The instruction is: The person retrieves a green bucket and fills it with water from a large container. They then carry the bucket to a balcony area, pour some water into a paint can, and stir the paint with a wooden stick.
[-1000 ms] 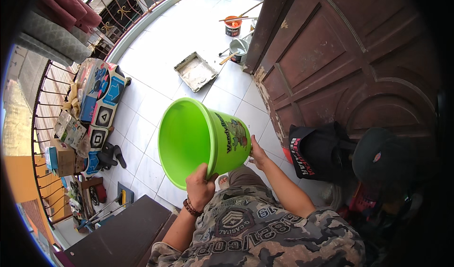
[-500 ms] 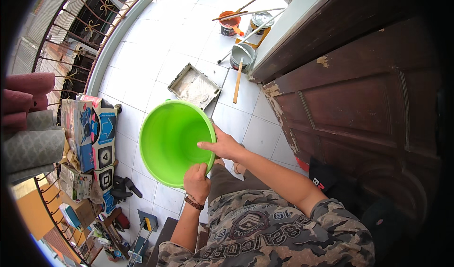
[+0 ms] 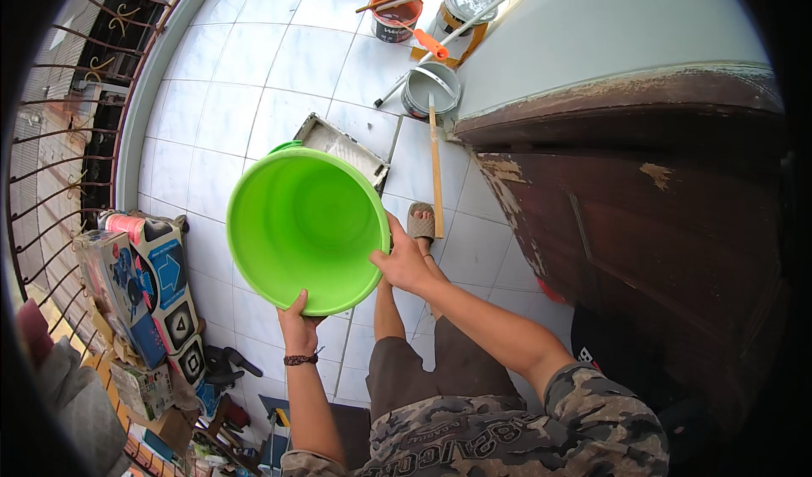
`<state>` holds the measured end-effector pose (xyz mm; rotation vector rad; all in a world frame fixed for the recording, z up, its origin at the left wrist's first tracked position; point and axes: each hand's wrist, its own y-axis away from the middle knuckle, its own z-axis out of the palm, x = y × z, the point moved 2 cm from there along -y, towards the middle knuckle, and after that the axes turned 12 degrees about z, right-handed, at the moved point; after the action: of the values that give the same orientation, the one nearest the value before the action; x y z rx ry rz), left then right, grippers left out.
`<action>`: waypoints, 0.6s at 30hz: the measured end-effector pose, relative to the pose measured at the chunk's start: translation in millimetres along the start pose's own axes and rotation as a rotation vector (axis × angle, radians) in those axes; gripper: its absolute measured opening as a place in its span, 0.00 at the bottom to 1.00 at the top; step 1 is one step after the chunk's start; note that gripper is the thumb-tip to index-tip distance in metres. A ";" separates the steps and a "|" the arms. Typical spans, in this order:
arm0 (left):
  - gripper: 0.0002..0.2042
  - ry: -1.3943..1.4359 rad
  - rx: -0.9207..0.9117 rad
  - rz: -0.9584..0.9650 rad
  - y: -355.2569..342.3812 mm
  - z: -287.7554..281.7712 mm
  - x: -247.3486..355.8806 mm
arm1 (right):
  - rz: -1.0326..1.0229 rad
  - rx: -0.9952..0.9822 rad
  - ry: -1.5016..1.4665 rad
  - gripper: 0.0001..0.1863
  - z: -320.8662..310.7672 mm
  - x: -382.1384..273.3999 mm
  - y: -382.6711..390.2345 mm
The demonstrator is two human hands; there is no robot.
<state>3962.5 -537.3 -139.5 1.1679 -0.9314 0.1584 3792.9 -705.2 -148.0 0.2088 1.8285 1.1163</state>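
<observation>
A bright green plastic bucket (image 3: 296, 215) is held up in front of me, its open mouth tilted toward me and nothing visible inside. My left hand (image 3: 299, 329) grips the near rim, thumb over the edge and fingers beneath. On the right side, my right hand (image 3: 404, 257) clasps the rim with its thumb on the lip. Just beyond the bucket lies a paint tray (image 3: 351, 149), partly hidden by it and smeared with pale paint.
Farther off stand a grey paint pail (image 3: 420, 96) with a wooden stick (image 3: 436, 172), an orange-rimmed paint bucket (image 3: 391, 22) with a roller (image 3: 430, 44), and a lidded can (image 3: 469, 5). A peeling brown door (image 3: 643, 215) is at right, boxes (image 3: 127, 287) and a railing (image 3: 68, 101) at left.
The bucket has shifted left and slightly away. My left hand has moved left along the near rim, its thumb now over the edge. A sandalled foot has come into view.
</observation>
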 end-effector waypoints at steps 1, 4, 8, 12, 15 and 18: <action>0.27 0.050 -0.031 -0.021 -17.9 -3.8 -13.7 | 0.018 -0.034 0.049 0.37 -6.5 -12.0 -9.2; 0.25 0.185 0.030 -0.123 -58.3 1.7 -38.0 | 0.003 -0.117 0.033 0.32 -34.8 -6.9 -61.3; 0.24 0.315 0.078 -0.173 -82.9 16.4 -60.1 | -0.100 0.287 0.098 0.29 -134.2 5.9 -128.1; 0.25 0.303 0.184 -0.142 -96.1 26.5 -89.9 | -0.115 0.386 0.681 0.29 -180.0 68.0 -196.6; 0.25 0.270 0.232 -0.138 -96.7 25.8 -104.8 | -0.177 0.352 0.797 0.24 -168.0 94.4 -238.6; 0.25 0.330 0.276 -0.171 -92.7 10.4 -121.6 | -0.328 0.352 0.775 0.19 -158.5 100.1 -267.0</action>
<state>3931.4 -543.8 -289.5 1.4192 -0.5255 0.3384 3696.1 -896.2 -394.1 -0.3688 2.6216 0.6682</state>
